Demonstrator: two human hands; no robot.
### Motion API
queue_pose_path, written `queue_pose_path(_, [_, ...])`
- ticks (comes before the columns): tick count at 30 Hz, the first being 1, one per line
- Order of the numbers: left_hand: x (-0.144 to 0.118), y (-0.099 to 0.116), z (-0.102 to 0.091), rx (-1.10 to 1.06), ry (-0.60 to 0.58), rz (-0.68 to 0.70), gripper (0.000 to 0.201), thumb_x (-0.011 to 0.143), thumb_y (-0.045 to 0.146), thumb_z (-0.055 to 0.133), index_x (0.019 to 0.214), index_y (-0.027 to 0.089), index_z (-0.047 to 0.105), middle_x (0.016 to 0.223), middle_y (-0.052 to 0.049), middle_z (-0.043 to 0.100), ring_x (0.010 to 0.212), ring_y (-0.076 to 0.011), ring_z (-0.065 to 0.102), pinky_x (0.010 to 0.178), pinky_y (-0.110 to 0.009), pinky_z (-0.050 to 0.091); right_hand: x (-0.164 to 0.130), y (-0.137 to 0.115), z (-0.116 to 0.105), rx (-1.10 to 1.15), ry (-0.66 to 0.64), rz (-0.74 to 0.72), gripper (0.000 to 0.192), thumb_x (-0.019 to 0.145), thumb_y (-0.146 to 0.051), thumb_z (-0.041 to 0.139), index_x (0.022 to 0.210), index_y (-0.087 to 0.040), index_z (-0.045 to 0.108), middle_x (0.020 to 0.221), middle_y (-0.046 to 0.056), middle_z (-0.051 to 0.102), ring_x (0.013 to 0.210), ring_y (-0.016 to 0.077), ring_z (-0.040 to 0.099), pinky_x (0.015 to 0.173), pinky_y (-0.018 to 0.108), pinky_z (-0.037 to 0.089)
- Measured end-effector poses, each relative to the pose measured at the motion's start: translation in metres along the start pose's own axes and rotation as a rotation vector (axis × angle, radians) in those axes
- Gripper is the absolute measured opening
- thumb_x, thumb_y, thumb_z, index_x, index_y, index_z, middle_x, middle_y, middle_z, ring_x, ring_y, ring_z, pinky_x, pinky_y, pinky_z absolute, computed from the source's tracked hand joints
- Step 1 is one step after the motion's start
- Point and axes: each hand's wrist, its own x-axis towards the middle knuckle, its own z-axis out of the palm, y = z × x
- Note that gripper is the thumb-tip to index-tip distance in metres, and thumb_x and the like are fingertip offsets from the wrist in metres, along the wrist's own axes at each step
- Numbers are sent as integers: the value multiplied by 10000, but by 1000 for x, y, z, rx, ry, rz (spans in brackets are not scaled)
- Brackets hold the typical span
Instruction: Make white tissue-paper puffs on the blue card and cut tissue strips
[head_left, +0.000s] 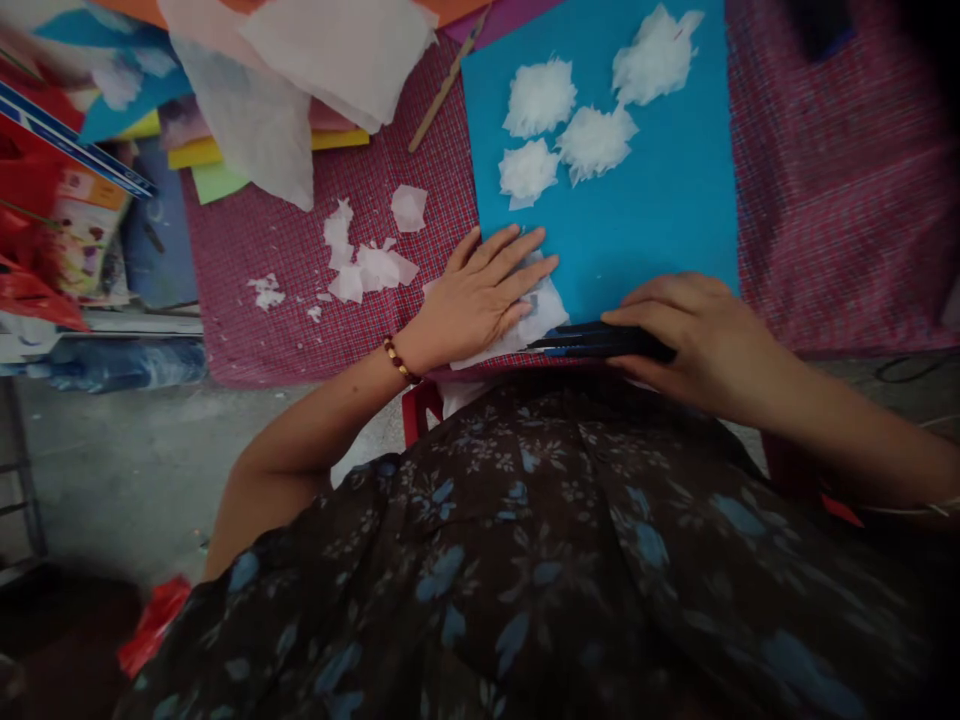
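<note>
Both hands are working at the near edge: left hand (484, 295) is lying open, pressing white tissue (541, 318) flat, while right hand (694, 335) is gripping dark scissors (592, 342) just beside it, on blue paper (660, 200).

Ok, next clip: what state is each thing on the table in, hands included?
Left hand: flat, pressing white tissue onto the blue sheet.
Right hand: grip closed on dark scissors, blades shut.
Blue sheet: lying flat.
Tissue puffs: four, fluffed, on the sheet.
Scraps: torn, scattered on the checked cloth.
Stick: lying loose.
</note>
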Motion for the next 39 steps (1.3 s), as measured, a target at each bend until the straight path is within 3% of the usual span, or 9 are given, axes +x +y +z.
queue_pose_path(7, [0,0,1,99,10,30,608,1018,555,264,1534,247,360,1647,-100,265,1512,-311,244,1228,-524,149,-17,-7,12,-32,150,-40,275,907,-323,628,1150,-195,616,1054,130,667,963,332,629,804,483,511])
queue_pose_path(13, [-7,-12,-18,-135,123,66,810,979,665,79,1526,117,318,1619,-163,287,1502,-239,278,1216,-429,273,-15,-1,13,-43,149,-44,307,920,-357,609,1163,-170,621,1084,159,662,993,335,627,827,484,501])
queue_pose_path(19, [-18,-27,-18,45,62,35,707,979,661,237,1531,233,342,1630,-77,315,1484,-277,279,1246,-519,71,-11,-1,12,-74,166,-65,311,897,-331,647,1146,-146,632,1070,169,667,968,350,637,810,490,512])
queue_pose_path(24, [-17,-27,-9,58,3,-8,683,980,622,324,1549,244,330,1625,-110,317,1496,-311,266,1223,-501,108,-3,-3,11,-91,136,-81,322,904,-331,637,1166,-144,626,1086,179,665,988,363,637,795,489,504])
queue_pose_path(39, [-16,-24,-11,93,-24,-14,678,980,596,351,1557,242,314,1627,-93,317,1495,-310,267,1229,-507,98,29,-16,18,-106,81,-193,308,913,-313,613,1177,-155,612,1062,146,651,974,345,612,779,473,493])
